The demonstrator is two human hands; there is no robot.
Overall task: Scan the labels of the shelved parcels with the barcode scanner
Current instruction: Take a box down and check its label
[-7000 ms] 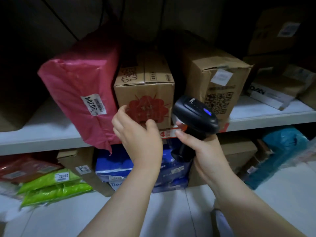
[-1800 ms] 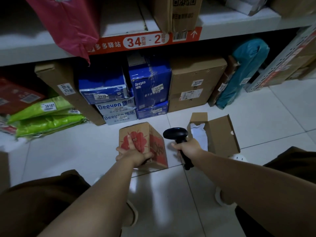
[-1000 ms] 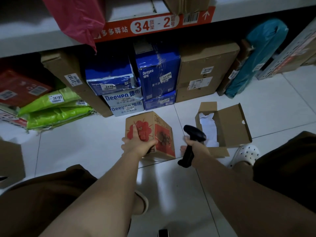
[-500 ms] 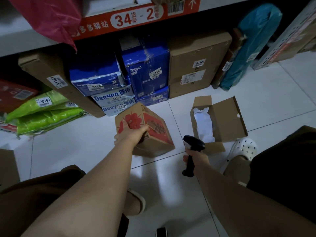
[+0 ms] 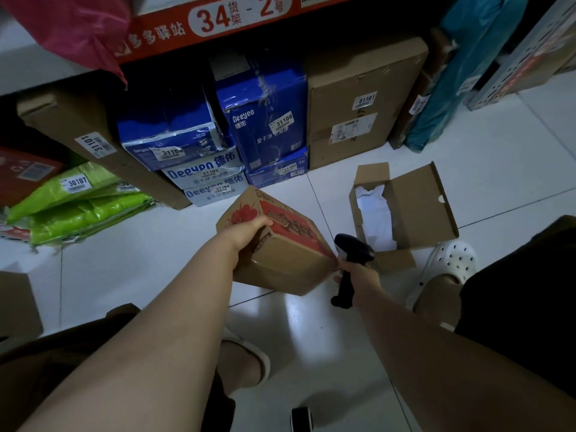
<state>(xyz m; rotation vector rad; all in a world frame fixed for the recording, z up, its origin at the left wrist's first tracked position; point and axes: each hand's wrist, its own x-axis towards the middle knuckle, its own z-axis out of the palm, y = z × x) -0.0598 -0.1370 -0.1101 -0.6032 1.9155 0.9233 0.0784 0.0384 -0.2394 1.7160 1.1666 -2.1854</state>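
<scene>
My left hand (image 5: 246,232) grips a small brown cardboard box with a red flower print (image 5: 280,247), tipped over above the white floor tiles so a plain side faces me. Just right of the box, my right hand (image 5: 358,275) holds the black barcode scanner (image 5: 350,260) by its handle, with the head pointing up and away. Labelled parcels stand under the shelf: blue Deeyeo boxes (image 5: 265,120), a large brown carton (image 5: 358,98), green bags (image 5: 78,201) and a long brown carton (image 5: 78,126).
An open cardboard box with white paper inside (image 5: 405,207) lies on the floor right of the scanner. The shelf edge carries a red "34-2" sign (image 5: 218,20); a pink bag (image 5: 78,29) hangs over it. A teal parcel (image 5: 461,67) leans at the right. My feet in white shoes are below.
The flower box came off the shelf down to the floor. In the last second my left hand has tipped it further over toward me; the scanner has stayed low beside it.
</scene>
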